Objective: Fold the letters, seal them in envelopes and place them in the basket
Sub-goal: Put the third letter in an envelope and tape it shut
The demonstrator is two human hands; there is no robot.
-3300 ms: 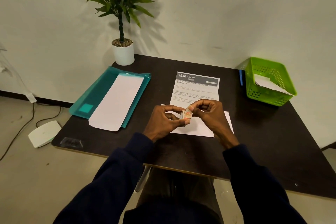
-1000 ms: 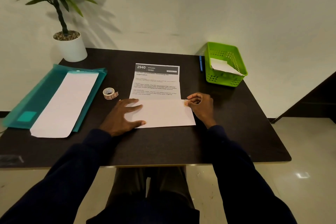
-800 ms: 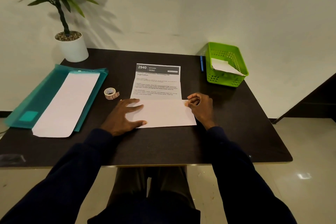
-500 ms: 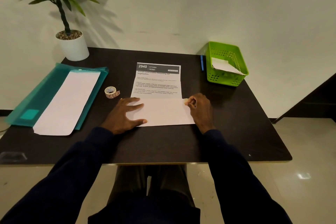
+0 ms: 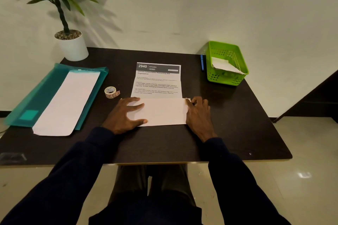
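The left hand lies flat on the white envelope at the middle of the tabletop. The right hand pinches a tape piece at its far right corner; if the envelope slips, the tape piece may stick crooked.

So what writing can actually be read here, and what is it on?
"2940": dark header of the letter.
"KITCHEN": same header.
"Kitchen Consumables Restocking and Organization": title under it.
Body text and small header tags: too small to read.
Tape roll: print blurred.
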